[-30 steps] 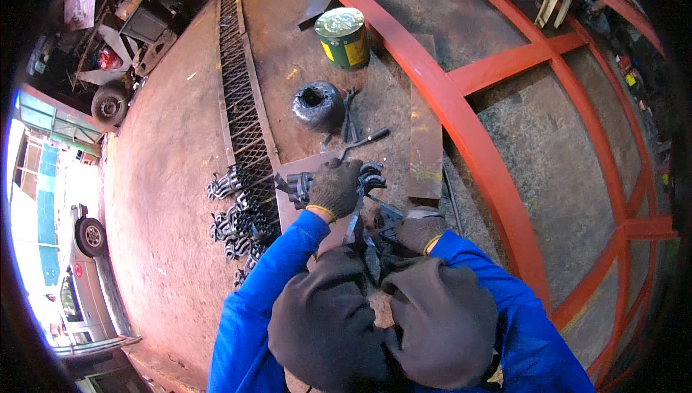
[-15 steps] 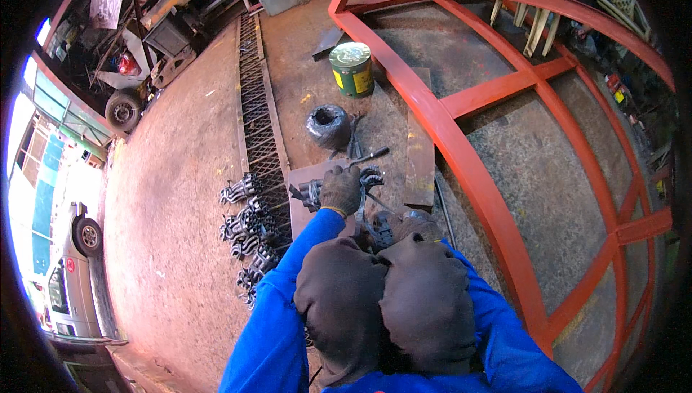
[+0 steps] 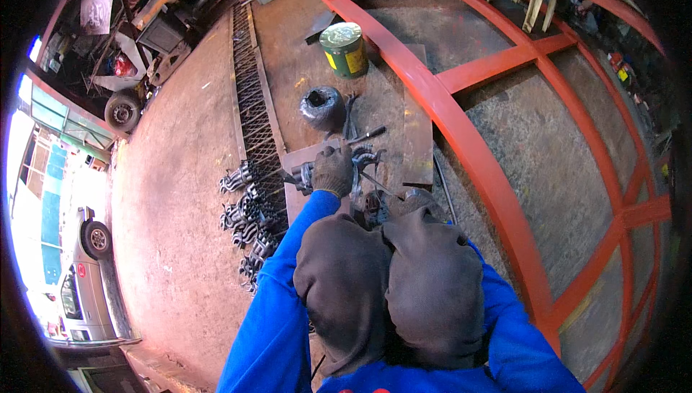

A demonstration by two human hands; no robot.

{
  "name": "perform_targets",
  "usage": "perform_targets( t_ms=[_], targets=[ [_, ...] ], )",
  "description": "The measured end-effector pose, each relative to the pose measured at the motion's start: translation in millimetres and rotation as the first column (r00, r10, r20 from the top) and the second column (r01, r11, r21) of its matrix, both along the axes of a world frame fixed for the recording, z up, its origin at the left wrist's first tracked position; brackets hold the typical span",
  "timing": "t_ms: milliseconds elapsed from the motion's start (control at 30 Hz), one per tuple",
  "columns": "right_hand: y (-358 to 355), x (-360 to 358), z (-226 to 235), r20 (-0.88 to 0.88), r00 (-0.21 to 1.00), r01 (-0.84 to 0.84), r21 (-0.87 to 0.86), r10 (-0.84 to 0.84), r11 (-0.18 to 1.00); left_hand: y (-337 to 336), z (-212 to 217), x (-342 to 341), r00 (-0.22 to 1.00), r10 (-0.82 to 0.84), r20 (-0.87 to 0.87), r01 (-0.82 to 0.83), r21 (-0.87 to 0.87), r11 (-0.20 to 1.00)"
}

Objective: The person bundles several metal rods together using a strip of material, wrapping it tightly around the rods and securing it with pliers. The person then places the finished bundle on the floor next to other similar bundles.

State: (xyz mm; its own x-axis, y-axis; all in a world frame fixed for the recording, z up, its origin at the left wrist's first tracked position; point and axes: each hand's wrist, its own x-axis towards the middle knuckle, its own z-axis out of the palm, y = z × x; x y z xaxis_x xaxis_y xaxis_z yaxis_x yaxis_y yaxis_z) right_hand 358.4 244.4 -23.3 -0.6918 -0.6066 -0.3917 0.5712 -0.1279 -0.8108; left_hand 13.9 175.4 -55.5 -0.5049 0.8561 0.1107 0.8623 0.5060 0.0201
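My left hand (image 3: 333,171), in a dark glove with a yellowish cuff, is closed over a bundle of curved dark metal pieces (image 3: 366,155). The bundle lies across a flat brownish plate (image 3: 297,206) on the floor. Just beyond my fingers rests a rod with a dark handle (image 3: 375,132). My right hand (image 3: 422,200), also gloved, is low behind my right knee, and its fingers are hidden. A thin strip or rod (image 3: 380,185) runs between the bundle and that hand. Farther out is a dark, shiny roll of wrapping material (image 3: 322,108), with loose strands trailing toward the bundle.
Several bundles of similar curved pieces (image 3: 249,220) lie left of the plate, by a long lattice metal frame (image 3: 249,69). Ahead stands a green and yellow tin (image 3: 344,51). A large red steel frame (image 3: 440,105) fills the right side. A flat metal strip (image 3: 418,134) lies beside it.
The view has shifted slightly, so the floor objects sit higher in the picture. My left hand stays on the bundle, and my right hand shows a little differently behind the knee.
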Motion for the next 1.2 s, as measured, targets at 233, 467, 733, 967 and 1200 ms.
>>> perform_targets(
  t_ms=[233, 467, 733, 967, 1200],
  targets=[
    [19, -9, 19, -0.144, 0.962, 0.272, 0.417, -0.232, 0.867, -1, 7, 7, 0.999, 0.028, 0.030, -0.028, -0.012, 1.000],
    [29, -50, 36, -0.480, 0.848, 0.525, 0.818, -0.222, 0.235, -6, -8, -5, 0.999, -0.035, 0.040, 0.031, 0.090, 0.995],
    [43, -118, 32, -0.622, 0.774, 0.624, 0.781, 0.118, 0.024, -17, 2, -49, 0.719, -0.429, 0.546, 0.283, 0.333, 0.899],
    [45, -146, 20, -0.755, 0.573, 0.776, 0.625, 0.320, 0.084, -17, -4, -40, 0.752, -0.391, 0.530, 0.118, 0.476, 0.872],
    [33, -206, 72, -0.413, 0.572, 0.648, 0.757, 0.709, -0.081, -11, 6, -26, 0.839, -0.178, 0.515, 0.012, 0.309, 0.951]
  ],
)
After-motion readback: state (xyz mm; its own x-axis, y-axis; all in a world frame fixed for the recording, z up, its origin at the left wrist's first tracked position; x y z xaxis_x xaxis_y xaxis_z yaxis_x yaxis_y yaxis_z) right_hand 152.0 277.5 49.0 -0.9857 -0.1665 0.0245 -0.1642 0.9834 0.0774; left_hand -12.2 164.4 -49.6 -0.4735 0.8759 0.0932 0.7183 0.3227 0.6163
